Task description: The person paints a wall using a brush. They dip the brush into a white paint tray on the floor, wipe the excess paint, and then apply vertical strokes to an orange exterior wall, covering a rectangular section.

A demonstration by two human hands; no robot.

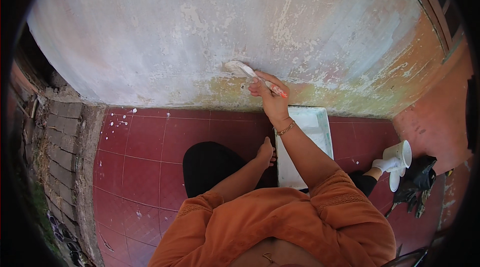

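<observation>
My right hand [270,92] is closed around the handle of a paintbrush [247,71]. The handle is white with a red-orange end. Its pale bristles lie against the lower part of a patchy, whitish painted wall [165,42], just above a yellowish-green strip. Below my right forearm, a white rectangular paint tray [287,167] rests on the floor, its inside smeared with white paint. At the tray's left side is my left hand [266,153], with its fingers curled at the edge; my forearm and the tray hide part of the tray's inside and of my grip.
Dark red floor tiles [145,167] carry white paint drips at the left. On the right, a white bucket [400,154] stands by my foot, with a black plastic bag [420,177] beside it. A brick-paved edge [62,142] borders the tiles on the left.
</observation>
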